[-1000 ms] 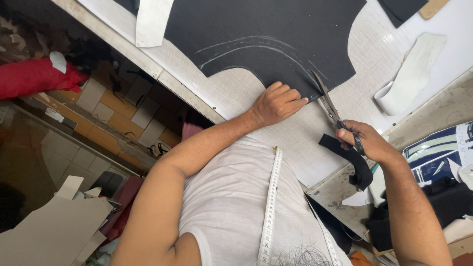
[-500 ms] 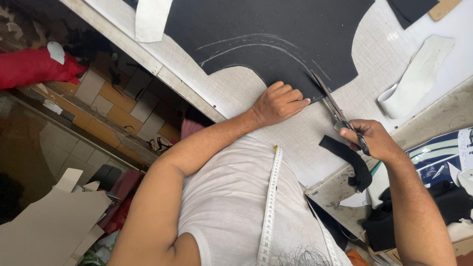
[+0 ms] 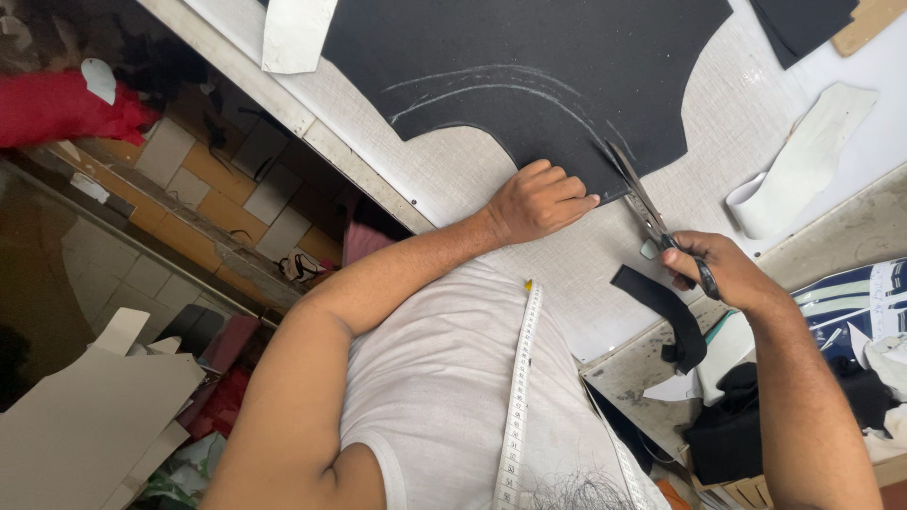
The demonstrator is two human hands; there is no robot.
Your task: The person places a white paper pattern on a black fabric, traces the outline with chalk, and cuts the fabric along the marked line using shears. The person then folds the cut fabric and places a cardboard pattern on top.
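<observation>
A large piece of black fabric (image 3: pixel 529 66) with curved white chalk lines lies on the pale table (image 3: pixel 444 170). My left hand (image 3: pixel 539 200) presses flat on the fabric's near edge, fingers together. My right hand (image 3: pixel 713 269) grips the handles of metal scissors (image 3: pixel 635 194), whose blades sit in the fabric edge just right of my left hand. A cut black strip (image 3: pixel 666 312) hangs below my right hand. A yellow-white tape measure (image 3: pixel 518 397) hangs down my white shirt.
White paper pattern pieces lie at the top left (image 3: pixel 295 33) and at the right (image 3: pixel 803 165). Another black piece (image 3: pixel 803 24) lies at the top right. Cardboard patterns (image 3: pixel 85 425) and a red cloth (image 3: pixel 57 106) sit on the tiled floor at left. Dark scraps (image 3: pixel 737 425) pile at the right.
The view has shifted a little. My right hand with the scissors has moved slightly along the fabric edge. My left hand stays pressed on the fabric.
</observation>
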